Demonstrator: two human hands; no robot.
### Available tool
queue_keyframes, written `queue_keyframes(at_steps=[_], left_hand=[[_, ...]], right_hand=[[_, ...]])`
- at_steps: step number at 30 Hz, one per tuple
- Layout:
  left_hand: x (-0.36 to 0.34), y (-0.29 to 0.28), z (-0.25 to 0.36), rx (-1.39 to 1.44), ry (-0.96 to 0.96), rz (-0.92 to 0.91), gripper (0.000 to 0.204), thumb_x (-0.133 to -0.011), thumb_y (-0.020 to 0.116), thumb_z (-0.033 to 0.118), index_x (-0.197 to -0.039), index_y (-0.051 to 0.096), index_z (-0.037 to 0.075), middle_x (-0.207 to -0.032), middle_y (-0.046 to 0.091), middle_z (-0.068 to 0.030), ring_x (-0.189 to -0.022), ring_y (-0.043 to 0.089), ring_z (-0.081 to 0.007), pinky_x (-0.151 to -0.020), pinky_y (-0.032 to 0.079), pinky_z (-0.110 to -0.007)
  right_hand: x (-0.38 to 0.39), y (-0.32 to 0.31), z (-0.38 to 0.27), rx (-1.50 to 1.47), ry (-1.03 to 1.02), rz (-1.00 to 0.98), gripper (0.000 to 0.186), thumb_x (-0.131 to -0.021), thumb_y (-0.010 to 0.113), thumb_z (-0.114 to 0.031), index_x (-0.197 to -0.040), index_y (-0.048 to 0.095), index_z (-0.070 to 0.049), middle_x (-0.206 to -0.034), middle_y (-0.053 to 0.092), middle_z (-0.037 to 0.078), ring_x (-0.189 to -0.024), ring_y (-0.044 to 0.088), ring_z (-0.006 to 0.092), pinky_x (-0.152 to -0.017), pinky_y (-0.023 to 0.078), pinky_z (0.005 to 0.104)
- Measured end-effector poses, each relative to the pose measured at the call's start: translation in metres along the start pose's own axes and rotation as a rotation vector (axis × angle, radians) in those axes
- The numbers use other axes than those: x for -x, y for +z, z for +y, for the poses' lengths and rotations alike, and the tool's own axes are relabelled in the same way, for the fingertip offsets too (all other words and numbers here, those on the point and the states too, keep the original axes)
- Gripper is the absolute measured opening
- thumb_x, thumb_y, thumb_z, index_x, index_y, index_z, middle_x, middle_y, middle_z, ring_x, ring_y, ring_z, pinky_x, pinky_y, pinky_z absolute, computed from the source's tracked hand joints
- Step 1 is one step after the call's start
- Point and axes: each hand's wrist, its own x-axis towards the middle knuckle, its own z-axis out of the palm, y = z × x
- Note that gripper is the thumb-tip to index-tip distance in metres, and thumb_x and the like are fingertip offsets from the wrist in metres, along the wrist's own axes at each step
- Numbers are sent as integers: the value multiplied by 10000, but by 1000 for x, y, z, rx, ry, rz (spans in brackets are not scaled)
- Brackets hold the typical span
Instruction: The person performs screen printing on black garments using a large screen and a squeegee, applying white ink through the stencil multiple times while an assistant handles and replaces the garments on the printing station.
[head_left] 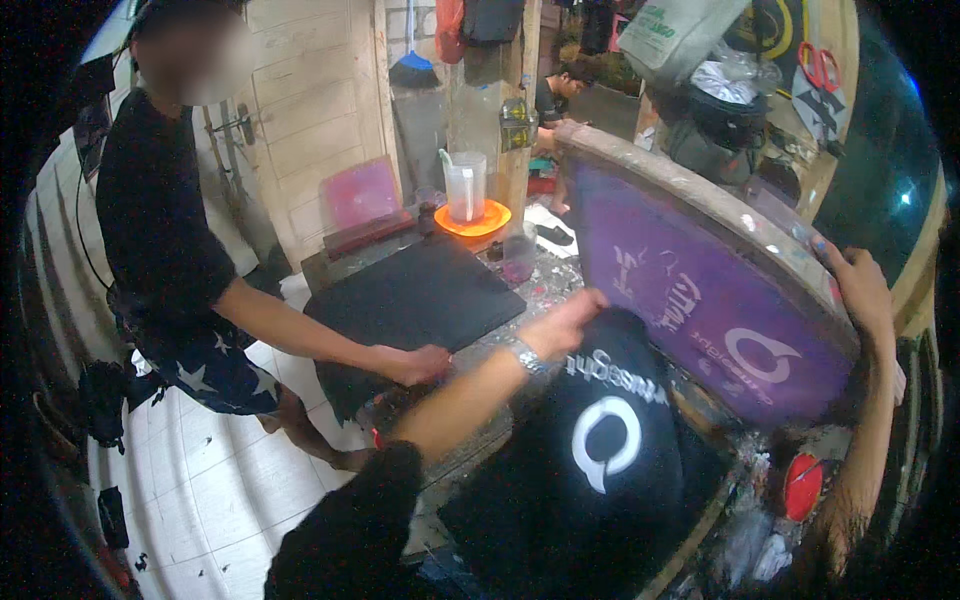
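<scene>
There is one big purple screen (pixel 650 255), one white-printed black cloth (pixel 655 485), one orange plate (pixel 478 226), one tall jug (pixel 466 195), one broom (pixel 413 72), one pair of red scissors (pixel 820 68) and two other people (pixel 155 220).

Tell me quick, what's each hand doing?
Left hand: closed, pinching the printed black fabric.
Right hand: holding the edge of the screen-printing frame.
</scene>
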Motion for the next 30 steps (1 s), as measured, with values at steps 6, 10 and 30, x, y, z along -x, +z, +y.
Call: queue_keyframes(at_steps=[6, 10, 30], left_hand=[[134, -65, 131, -625, 511, 585, 253, -887, 459, 113, -1046, 628, 10, -871, 660, -81, -908, 619, -246, -941, 450, -367], [202, -77, 175, -2304, 400, 1368, 312, -887, 520, 80, -1178, 531, -31, -1154, 600, -231, -1117, 550, -358, -910, 441, -462], [23, 42, -277, -2201, 440, -149, 727, -889, 407, 653, -1463, 356, 209, -1541, 238, -160, -1411, 161, -449, -1082, 90, -671]], right_hand=[[-36, 17, 24, -84, -49, -15, 773, -805, 538, -660, -1012, 657, 76, -1019, 628, 283, -980, 603, 387, -873, 434, 403], [-51, 24, 39, 67, -169, 9, 752, -807, 555, -636, -1088, 637, 56, -1102, 600, 266, -1030, 575, 364, -903, 414, 390], [32, -2, -15, -14, -158, 62, 708, -770, 536, -660, -997, 698, -9, -1034, 662, 250, -980, 647, 384, -859, 502, 448]])
